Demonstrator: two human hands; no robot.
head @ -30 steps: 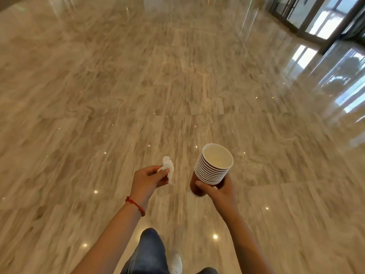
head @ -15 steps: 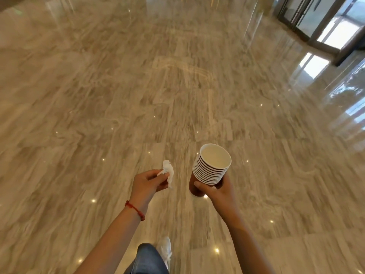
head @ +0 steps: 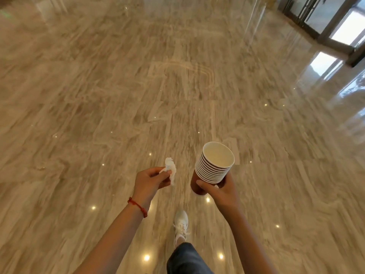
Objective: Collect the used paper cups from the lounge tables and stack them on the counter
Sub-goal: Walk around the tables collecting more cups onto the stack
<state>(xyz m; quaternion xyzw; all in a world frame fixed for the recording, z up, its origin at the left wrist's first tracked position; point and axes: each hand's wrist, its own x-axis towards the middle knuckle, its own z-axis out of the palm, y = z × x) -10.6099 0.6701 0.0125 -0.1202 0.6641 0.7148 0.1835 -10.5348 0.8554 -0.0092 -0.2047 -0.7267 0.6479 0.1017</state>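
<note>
Many nested paper cups (head: 214,165) form one stack held upright in the right hand (head: 219,189), whose fingers (head: 203,184) curl round the brown base; the top cup looks dry and holds nothing. Just left of the stack, the left hand (head: 148,180) pinches a crumpled white tissue (head: 171,171), a red string bracelet (head: 137,206) on its wrist. Compared with half a second ago, the white shoe (head: 180,224) has stepped farther forward over the marble floor (head: 98,115) beneath the stack, and the glass doors (head: 325,18) sit farther right. No writing is legible.
</note>
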